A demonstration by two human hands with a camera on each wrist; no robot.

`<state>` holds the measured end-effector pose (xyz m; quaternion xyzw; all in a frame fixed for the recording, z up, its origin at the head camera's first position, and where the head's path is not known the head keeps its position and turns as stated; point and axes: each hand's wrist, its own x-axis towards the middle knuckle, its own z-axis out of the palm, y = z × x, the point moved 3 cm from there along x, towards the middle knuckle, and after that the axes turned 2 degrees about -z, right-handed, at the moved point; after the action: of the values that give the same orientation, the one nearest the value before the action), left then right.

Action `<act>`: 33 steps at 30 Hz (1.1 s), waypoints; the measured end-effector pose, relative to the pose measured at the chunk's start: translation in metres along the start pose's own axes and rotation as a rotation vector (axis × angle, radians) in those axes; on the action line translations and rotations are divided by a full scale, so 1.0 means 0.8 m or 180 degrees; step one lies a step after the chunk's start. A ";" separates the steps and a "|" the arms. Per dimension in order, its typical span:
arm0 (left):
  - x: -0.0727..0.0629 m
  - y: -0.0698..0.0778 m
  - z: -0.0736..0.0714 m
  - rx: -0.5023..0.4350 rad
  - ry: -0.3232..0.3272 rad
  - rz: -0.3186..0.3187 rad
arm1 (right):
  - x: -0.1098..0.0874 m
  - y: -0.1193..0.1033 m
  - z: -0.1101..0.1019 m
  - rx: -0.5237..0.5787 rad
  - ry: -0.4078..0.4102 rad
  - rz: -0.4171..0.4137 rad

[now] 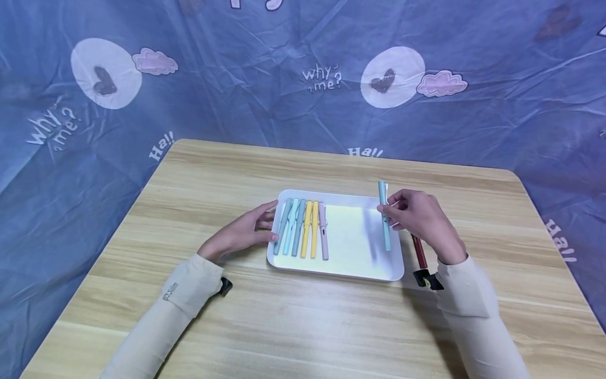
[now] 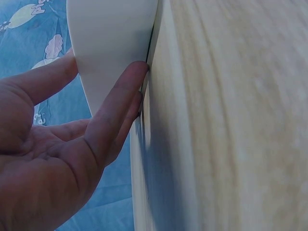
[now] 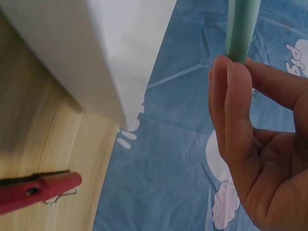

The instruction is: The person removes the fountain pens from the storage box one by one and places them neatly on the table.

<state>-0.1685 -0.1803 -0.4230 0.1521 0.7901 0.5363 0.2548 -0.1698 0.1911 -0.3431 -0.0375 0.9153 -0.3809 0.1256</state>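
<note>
My right hand (image 1: 416, 213) pinches a light teal pen (image 1: 384, 226) between thumb and fingertips. The pen stands nearly upright over the right end of a white tray (image 1: 355, 271). At the tray's left end, my left hand (image 1: 243, 231) rests spread fingers against the outer wall, one fingertip low by the table in the left wrist view. A row of pens lies side by side in the tray's left half: teal pens (image 1: 283, 226), a light aqua pen (image 1: 291, 231), two yellow pens (image 1: 314, 231) and a lilac pen (image 1: 324, 234).
A dark red pen (image 1: 419, 252) lies on the wooden table (image 1: 303, 326) just right of the tray, partly under my right hand. Behind the table hangs a blue printed cloth (image 1: 265, 89). Black devices (image 1: 428, 280) sit at both wrists.
</note>
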 end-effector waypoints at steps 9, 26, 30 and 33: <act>0.002 0.001 0.001 0.0035 0.0000 0.0003 | -0.005 0.021 -0.015 -0.0226 0.0112 0.0036; -0.001 0.000 0.000 0.0015 -0.0006 0.0021 | -0.014 0.055 -0.034 -0.0284 0.0193 0.0115; -0.001 0.001 0.000 0.0022 -0.0001 0.0009 | -0.015 0.063 -0.038 -0.0307 0.0164 0.0159; -0.001 0.002 0.000 0.0028 0.0012 -0.0004 | -0.016 0.070 -0.042 -0.0325 0.0130 0.0207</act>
<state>-0.1678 -0.1805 -0.4209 0.1518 0.7931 0.5330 0.2529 -0.1646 0.2559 -0.3576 -0.0064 0.9367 -0.3300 0.1171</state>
